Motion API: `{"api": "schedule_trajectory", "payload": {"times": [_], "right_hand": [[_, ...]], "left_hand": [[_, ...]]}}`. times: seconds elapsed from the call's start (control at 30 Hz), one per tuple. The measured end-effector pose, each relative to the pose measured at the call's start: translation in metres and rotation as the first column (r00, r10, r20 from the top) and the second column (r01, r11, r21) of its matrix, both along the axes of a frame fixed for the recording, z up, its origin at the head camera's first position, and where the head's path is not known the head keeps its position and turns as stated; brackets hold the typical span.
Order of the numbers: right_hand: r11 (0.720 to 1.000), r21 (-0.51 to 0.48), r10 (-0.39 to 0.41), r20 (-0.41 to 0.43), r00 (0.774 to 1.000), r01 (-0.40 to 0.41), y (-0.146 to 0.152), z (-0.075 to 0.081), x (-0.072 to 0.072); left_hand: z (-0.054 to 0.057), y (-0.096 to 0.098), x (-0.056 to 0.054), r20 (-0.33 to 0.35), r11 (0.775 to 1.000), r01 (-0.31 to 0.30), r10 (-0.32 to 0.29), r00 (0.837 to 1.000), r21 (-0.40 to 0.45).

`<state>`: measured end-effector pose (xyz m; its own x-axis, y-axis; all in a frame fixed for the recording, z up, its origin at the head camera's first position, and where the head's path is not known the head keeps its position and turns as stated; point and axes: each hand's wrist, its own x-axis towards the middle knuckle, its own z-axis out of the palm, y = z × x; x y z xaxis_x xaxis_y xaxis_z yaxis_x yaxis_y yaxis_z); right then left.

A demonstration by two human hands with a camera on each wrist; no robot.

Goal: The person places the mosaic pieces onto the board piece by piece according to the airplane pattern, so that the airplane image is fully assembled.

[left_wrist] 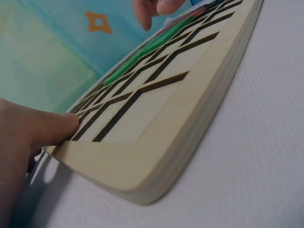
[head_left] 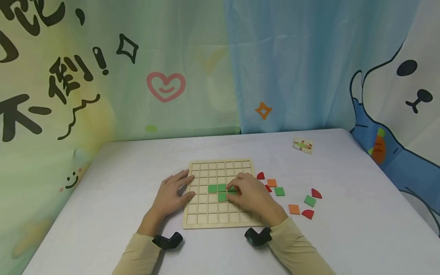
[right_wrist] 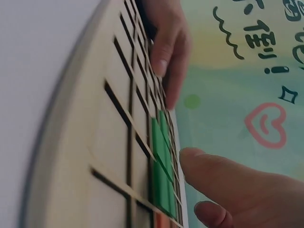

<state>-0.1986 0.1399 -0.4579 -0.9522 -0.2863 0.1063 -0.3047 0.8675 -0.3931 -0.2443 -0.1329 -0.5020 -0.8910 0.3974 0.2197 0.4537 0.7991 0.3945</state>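
Note:
A square wooden grid board [head_left: 203, 218] lies on the table. My left hand [head_left: 170, 194] rests along its left edge, fingers spread, the thumb [left_wrist: 59, 127] on the frame in the left wrist view. Over the board's middle hovers my right hand [head_left: 252, 193], its fingers bent loosely with no piece visible between them. Green square tiles [head_left: 212, 188] fill several cells next to its fingertips; some are partly hidden under the hand. In the right wrist view, an orange tile [right_wrist: 162, 220] shows in the grid beside the green ones.
Right of the board lie loose pieces: green squares [head_left: 279, 191], orange squares [head_left: 294, 209] and red quarter-circles [head_left: 316, 193]. A small pattern card [head_left: 303, 145] sits at the back right of the white table [head_left: 137, 172]. A printed curtain [head_left: 206, 76] hangs behind.

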Motion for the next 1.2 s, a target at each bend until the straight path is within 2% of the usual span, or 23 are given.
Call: {"api": "schedule_trajectory", "payload": {"times": [0.2, 0.4, 0.57, 0.77, 0.97, 1.2], "right_hand": [[0.999, -0.032, -0.017, 0.021, 1.000, 0.018, 0.026, 0.007, -0.007], [0.990, -0.040, -0.126, 0.132, 0.983, 0.132, 0.060, 0.016, -0.011], [0.982, -0.022, -0.183, 0.187, 0.965, 0.190, 0.090, 0.019, -0.013], [0.980, 0.008, -0.191, 0.282, 0.940, 0.197, 0.115, 0.016, -0.012], [0.982, 0.012, -0.179, 0.375, 0.910, 0.189, 0.126, 0.010, -0.006], [0.982, 0.020, -0.180, 0.371, 0.911, 0.186, 0.135, 0.006, -0.005]], "left_hand": [[0.000, 0.000, 0.001, 0.001, 1.000, -0.004, 0.004, 1.000, 0.003], [0.000, 0.001, 0.001, -0.003, 1.000, -0.001, 0.001, 1.000, -0.002], [0.000, 0.001, 0.000, -0.010, 1.000, 0.001, -0.001, 1.000, -0.004], [-0.001, 0.000, 0.000, 0.000, 1.000, -0.006, 0.006, 1.000, -0.009], [-0.003, -0.001, -0.001, -0.007, 1.000, -0.007, 0.007, 1.000, -0.012], [-0.001, -0.001, 0.000, -0.014, 1.000, -0.001, 0.001, 1.000, -0.010]]}}
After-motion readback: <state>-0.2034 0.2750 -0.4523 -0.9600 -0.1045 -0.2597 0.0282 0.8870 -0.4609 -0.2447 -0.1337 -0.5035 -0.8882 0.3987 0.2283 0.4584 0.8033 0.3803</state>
